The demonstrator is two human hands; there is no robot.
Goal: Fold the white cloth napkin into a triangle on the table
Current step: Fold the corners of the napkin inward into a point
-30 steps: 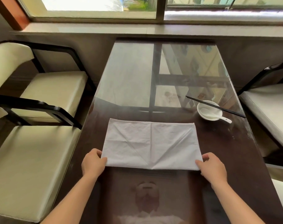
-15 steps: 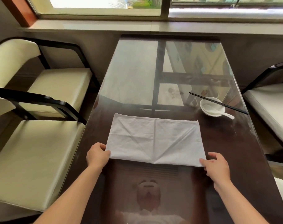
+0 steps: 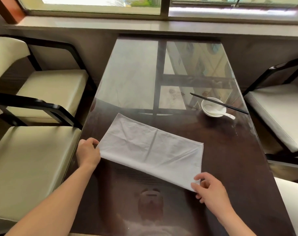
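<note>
The white cloth napkin [image 3: 151, 150] lay on the dark, glass-topped table [image 3: 229, 159] in front of you, folded into a long rectangle (not yet a triangle). It sat askew, its left end angled away toward the window and its right end nearer your body. Your left hand [image 3: 87, 153] was at the napkin's near left corner, close to the table's left edge, with its fingers curled over the cloth and gripping it. Your right hand [image 3: 211, 191] had the near right corner, thumb and forefinger pinching the fabric. Its other fingers were loosely bent, and I could not tell whether they touched the cloth. The two hands were well apart, one at each end of the long near edge, which ran straight between them. Creases crossed the cloth, one of them across its middle. Well beyond the napkin, toward the table's right side, stood a small round white ceramic bowl [image 3: 206, 106] with a white ceramic spoon [image 3: 228, 114] in it, the handle poking out over the rim to the right. A pair of thin black chopsticks [image 3: 236, 109] lay across the bowl's top. Cream-cushioned, black-framed chairs [image 3: 34, 159] stood along the table's left side, and another such seat [image 3: 280, 113] stood on its right.
</note>
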